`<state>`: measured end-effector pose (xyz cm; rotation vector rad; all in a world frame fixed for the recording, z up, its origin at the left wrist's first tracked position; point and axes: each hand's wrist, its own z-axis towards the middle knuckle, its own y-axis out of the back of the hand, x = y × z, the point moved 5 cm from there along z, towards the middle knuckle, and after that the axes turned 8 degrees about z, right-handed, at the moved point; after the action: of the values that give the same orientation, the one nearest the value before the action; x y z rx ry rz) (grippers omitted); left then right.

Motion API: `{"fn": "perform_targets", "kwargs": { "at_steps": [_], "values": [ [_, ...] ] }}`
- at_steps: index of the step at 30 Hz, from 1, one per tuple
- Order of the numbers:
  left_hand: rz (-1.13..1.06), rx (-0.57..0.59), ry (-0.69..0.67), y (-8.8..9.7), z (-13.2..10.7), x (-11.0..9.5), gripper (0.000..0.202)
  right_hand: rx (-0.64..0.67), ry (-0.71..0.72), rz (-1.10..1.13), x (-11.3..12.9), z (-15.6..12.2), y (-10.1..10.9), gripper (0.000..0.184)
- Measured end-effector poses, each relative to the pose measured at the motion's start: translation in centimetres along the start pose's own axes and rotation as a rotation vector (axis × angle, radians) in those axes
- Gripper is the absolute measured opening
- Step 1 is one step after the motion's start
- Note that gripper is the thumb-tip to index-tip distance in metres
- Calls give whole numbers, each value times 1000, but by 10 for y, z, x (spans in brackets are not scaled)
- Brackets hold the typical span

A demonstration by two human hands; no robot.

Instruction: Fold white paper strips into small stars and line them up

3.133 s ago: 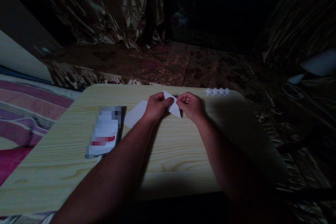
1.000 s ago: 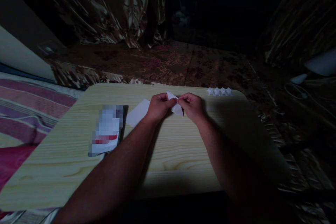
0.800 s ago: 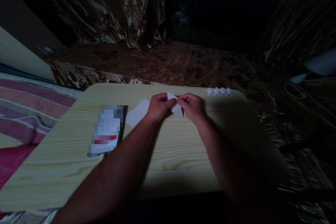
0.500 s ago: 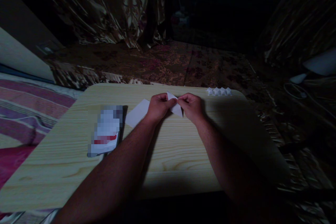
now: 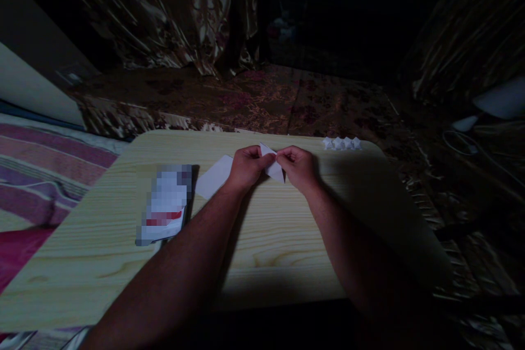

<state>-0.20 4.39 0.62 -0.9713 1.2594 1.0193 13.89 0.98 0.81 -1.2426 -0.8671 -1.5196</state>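
Note:
A piece of folded white paper [image 5: 275, 171] is held between both hands above the wooden table [image 5: 283, 240]. My left hand [image 5: 246, 168] grips its left side, thumb on top. From the right, my right hand [image 5: 298, 167] pinches its edge with thumb and fingertips. The paper has pointed ends, one towards the far side and one towards me; its finer folds are too small to tell. Flat white paper [image 5: 214, 176] lies on the table just left of my left hand, partly hidden by it.
A phone-like object with a pixelated face [image 5: 166, 205] lies on the table's left. Several small white paper stars [image 5: 342, 143] stand in a row near the far right edge. A striped bed cover [image 5: 49, 164] is at left, a lamp [image 5: 500, 98] at far right.
Almost nothing differs. Both hands and the folded paper have shifted very slightly to the left, with the same hold.

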Motion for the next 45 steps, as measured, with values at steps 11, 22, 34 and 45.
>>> {"fn": "perform_targets", "kwargs": {
  "at_steps": [11, 22, 34, 45],
  "values": [
    [52, -7, -15, 0, 0, -2, 25, -10, 34, -26, 1, -1, 0, 12],
    [-150, -10, 62, 1, 0, -1, 25, 0, -14, 24, 0, 0, -1, 11],
    [-270, -38, 118, 4, 1, -1, 26, 48, -36, 14, -2, 0, -3, 11],
    [-351, -68, 114, 8, 4, 0, 23, 98, -51, 29, 1, -1, -5, 7]
  ]
}}
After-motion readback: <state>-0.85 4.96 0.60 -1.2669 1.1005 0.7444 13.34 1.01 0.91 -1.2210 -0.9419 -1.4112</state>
